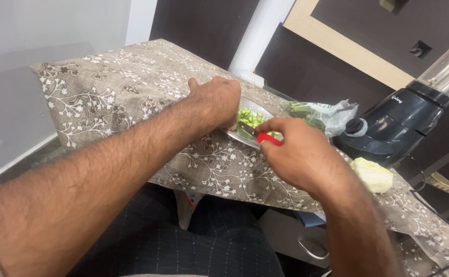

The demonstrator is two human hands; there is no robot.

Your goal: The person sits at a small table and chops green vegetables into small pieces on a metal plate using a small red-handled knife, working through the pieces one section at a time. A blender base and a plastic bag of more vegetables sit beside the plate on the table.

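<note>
**Two hands over a plate of chopped greens**

The left hand (217,105) curls knuckles-up over the near-left side of a steel plate (245,137), its fingers folded down onto the food; what exactly it presses on is hidden beneath the palm. The right hand (299,154) is closed around a red-handled knife (265,137), with only a bit of red handle and a short stretch of blade showing between thumb and fingers. The blade points left toward the left hand, over the plate's near edge.

The plate holds chopped green pieces (250,118), visible in the gap between the two hands. It sits on a table covered by a brown floral tablecloth (111,92).

Just beyond the plate to the right lies a clear plastic bag of green vegetables (319,113). Farther right stands a dark blender base (396,125) with a clear jar on top. Near it, to the right of the right hand, rests a pale yellow-green lump (372,174) on the cloth.
</note>
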